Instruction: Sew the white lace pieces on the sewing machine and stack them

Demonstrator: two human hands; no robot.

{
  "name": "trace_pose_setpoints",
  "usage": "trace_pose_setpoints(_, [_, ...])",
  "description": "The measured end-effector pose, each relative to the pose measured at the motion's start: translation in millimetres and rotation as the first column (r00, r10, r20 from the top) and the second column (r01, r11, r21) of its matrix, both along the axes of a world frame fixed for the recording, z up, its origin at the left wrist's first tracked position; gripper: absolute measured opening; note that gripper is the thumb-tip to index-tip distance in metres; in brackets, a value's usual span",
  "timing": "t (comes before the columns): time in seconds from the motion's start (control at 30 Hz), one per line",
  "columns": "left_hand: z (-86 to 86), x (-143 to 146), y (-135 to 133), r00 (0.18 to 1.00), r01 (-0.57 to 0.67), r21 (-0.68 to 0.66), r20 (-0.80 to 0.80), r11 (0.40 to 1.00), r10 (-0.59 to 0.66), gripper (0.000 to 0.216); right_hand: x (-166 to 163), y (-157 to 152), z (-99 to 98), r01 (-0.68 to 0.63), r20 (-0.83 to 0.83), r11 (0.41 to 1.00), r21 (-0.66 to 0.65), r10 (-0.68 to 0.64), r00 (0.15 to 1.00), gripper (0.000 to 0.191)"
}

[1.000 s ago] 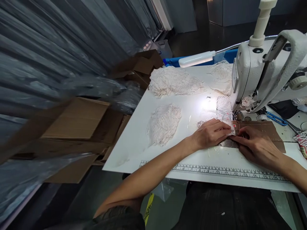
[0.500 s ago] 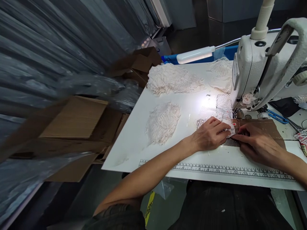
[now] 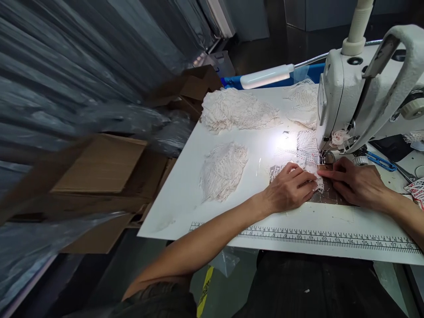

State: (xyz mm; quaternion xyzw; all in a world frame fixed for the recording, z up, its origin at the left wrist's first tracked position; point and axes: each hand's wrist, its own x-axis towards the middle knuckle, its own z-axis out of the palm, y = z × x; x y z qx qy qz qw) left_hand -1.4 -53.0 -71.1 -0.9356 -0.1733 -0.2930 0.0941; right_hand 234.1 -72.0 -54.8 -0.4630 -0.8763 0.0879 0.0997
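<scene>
White lace fabric lies by the presser foot of a white sewing machine. My left hand is on it, fingers curled and pressing the lace down left of the needle area. From the other side, my right hand reaches in with its fingertips pinched at the lace's right edge, just in front of the foot. Beneath the right hand is a brown plate on the table. The left fingers partly cover the lace, and the exact grip of the right fingertips is small to see.
Heaps of lace lie at the table's back and left. A lit lamp hangs above the back edge. Blue snips and scissors lie right. A printed ruler runs along the front. Cardboard boxes stand left.
My right hand has moved up toward the presser foot, its fingertips now at the lace edge. A small red mark on the lace is covered now. My left hand stays nearly in place.
</scene>
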Motion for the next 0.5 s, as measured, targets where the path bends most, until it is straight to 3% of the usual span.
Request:
trace_pose_setpoints(0.17, [0.1,-1.1,-1.2,0.999,0.022,0.072,-0.04,0.997,-0.019,0.01,-9.2,-7.7,-1.0,0.031,0.128,0.999,0.039,-0.036,0.991,0.042])
trace_pose_setpoints(0.4, [-5.3,-0.3,-1.3,0.998,-0.005,0.051,-0.057,0.999,0.008,0.009,-5.3,-11.2,-13.2,0.038,-0.005,0.998,0.056,-0.038,0.999,0.042])
trace_pose_setpoints(0.5, [-4.6,0.3,-1.8,1.0,0.004,0.079,-0.019,0.997,-0.003,0.006,-2.1,-13.3,-12.7,0.063,-0.176,0.997,0.046,-0.054,0.983,0.043])
